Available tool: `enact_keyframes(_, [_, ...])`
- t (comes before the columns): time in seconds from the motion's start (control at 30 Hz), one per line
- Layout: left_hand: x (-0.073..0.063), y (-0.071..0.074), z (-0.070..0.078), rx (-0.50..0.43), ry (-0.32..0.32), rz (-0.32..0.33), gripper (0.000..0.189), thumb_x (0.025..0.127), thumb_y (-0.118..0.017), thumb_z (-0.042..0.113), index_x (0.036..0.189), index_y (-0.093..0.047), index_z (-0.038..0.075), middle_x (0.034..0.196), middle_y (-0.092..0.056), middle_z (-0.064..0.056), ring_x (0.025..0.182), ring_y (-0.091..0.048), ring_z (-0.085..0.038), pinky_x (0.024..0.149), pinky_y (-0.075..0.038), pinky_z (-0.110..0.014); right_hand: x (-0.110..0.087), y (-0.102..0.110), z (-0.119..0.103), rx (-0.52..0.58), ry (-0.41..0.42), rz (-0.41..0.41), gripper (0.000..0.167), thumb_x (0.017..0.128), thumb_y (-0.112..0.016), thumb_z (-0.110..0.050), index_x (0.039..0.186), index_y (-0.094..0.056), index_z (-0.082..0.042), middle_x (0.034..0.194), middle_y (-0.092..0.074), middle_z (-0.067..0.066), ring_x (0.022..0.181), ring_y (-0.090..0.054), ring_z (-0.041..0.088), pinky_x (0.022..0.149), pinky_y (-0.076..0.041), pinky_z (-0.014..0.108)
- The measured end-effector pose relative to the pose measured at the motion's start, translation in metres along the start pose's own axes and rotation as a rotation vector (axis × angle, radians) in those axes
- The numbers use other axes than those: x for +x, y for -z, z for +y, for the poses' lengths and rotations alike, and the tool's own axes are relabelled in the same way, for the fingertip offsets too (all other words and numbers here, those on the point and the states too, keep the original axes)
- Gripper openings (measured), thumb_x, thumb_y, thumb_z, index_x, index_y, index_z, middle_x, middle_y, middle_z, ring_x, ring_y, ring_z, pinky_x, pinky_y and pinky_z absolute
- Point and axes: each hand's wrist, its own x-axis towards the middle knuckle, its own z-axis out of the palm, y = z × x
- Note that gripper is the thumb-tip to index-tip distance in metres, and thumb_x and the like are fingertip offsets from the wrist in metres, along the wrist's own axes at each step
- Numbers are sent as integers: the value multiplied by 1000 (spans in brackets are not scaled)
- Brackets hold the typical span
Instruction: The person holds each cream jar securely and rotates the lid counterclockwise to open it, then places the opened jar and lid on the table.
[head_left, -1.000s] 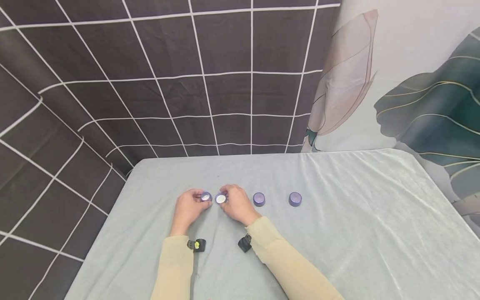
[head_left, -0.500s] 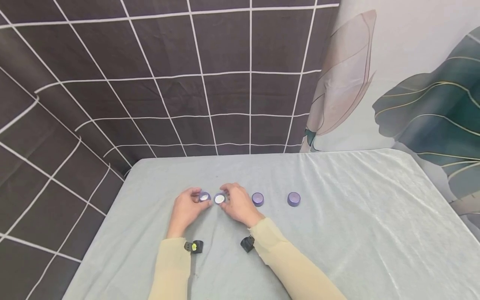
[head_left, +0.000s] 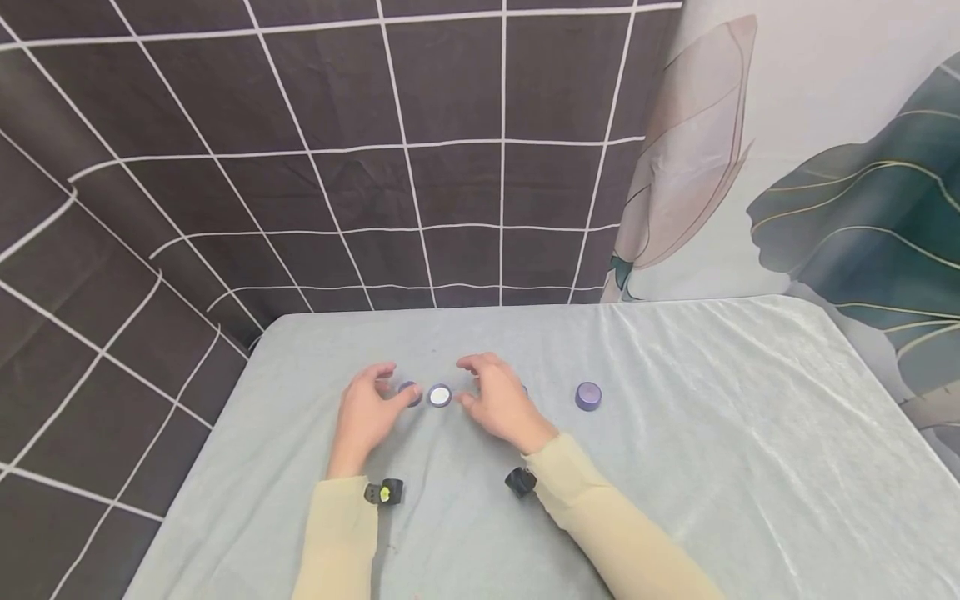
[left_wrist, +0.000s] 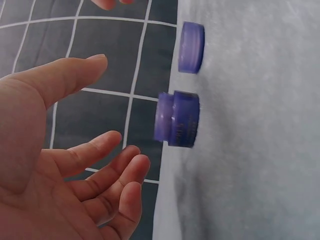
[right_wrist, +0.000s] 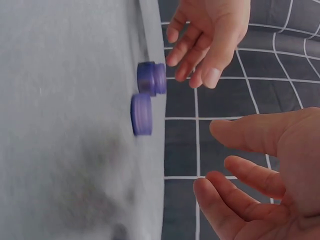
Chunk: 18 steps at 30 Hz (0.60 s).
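A small purple jar (head_left: pixel 409 394) stands uncovered on the cloth, its threaded neck (left_wrist: pixel 163 117) showing in the left wrist view. Just right of it lies its purple lid (head_left: pixel 440 396), white inside facing up. My left hand (head_left: pixel 369 410) is raised at the jar's left with fingers spread; the thumb overlaps the jar in the head view, but the left wrist view shows the fingers apart from it. To the lid's right, my right hand (head_left: pixel 504 404) hovers with thumb and fingers parted, holding nothing. It hides most of a second purple jar (head_left: pixel 525 390).
Another purple jar (head_left: pixel 588 397) with its lid on stands farther right on the pale grey cloth (head_left: pixel 675 467). Behind the table hangs a dark curtain (head_left: pixel 450 183) with white grid lines. A floral curtain (head_left: pixel 697 167) hangs at the right.
Both hands have let go: the left of the jar, the right of the lid. The right hand has drawn back rightward and now covers the second jar. Jar and lid stay in place.
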Motion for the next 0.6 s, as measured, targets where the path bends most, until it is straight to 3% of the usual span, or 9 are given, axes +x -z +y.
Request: enact_keyframes(0.6, [-5, -1, 26, -31, -65, 16, 58, 84, -80, 35, 131, -62, 4, 129, -63, -14, 113, -62, -30, 94, -48, -47, -13, 31, 6, -41, 63, 96, 37, 86, -75, -7, 121, -65, 1, 117, -66, 16, 100, -66, 31, 87, -54, 40])
